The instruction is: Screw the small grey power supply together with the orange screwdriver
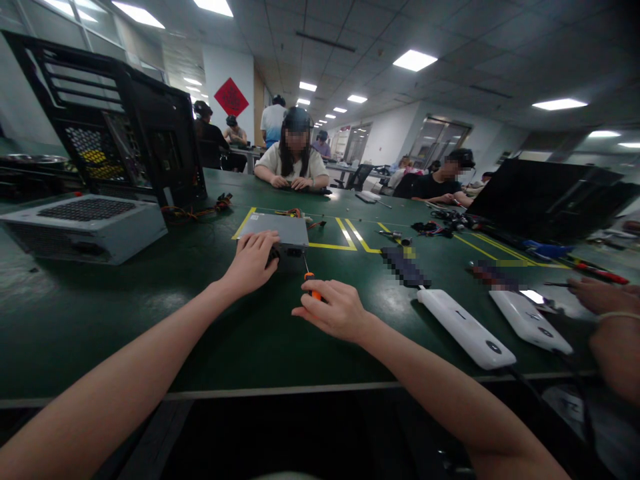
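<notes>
A grey computer power supply (290, 229) lies on the green table in front of me, its dark socket side facing me. My left hand (255, 261) grips its left part, fingers over the top and thumb down against the near side. In my right hand (336, 308) is a screwdriver (311, 279) with an orange and black handle, held between thumb and fingers. Its thin shaft points up and away, and the tip is at the lower right corner of the power supply's near side. Whether it sits in a screw is too small to tell.
A second power supply (95, 223) and an open black computer case (120, 133) stand at left. White power banks (465, 327) lie at right, near a co-worker's hand (600, 297). Yellow tape (330, 247) marks the green table (240, 363). Another person (295, 157) sits opposite.
</notes>
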### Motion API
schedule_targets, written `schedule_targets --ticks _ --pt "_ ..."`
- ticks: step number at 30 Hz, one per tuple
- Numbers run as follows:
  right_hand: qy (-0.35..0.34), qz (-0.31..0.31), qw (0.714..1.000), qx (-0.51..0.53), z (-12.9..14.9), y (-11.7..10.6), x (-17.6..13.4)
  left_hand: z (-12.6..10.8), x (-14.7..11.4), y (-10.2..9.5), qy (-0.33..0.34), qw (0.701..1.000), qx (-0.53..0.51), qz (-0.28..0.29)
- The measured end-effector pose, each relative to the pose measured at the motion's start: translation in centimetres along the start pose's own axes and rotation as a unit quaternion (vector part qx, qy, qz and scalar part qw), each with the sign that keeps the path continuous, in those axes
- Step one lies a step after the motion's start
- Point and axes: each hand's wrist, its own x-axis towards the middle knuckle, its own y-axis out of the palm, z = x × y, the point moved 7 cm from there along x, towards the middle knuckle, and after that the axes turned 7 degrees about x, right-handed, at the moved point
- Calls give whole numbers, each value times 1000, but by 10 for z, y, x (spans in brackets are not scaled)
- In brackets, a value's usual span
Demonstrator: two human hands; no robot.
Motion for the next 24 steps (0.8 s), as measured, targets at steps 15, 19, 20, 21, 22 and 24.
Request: schedule_targets --ticks 15,19,20,21,22,24 --pt "-33 -41 998 -42 4 -10 1 -1 0 -1 -1 1000 -1 -2" --pt "-18 -14 1000 -18 4 -7 1 0 0 0 -2 1000 -9 -3" --pt "-17 -12 1000 -18 4 -6 1 0 0 0 -2 1000 -8 -3" --pt "-18 -13 999 -23 4 -6 2 0 -1 0 -2 1000 -7 -4" --pt "-21 -18 999 -30 4 -7 2 0 -1 0 -1 1000 -6 -5" --pt "-22 -30 998 -44 4 -8 2 0 -1 0 0 1000 -6 -8"
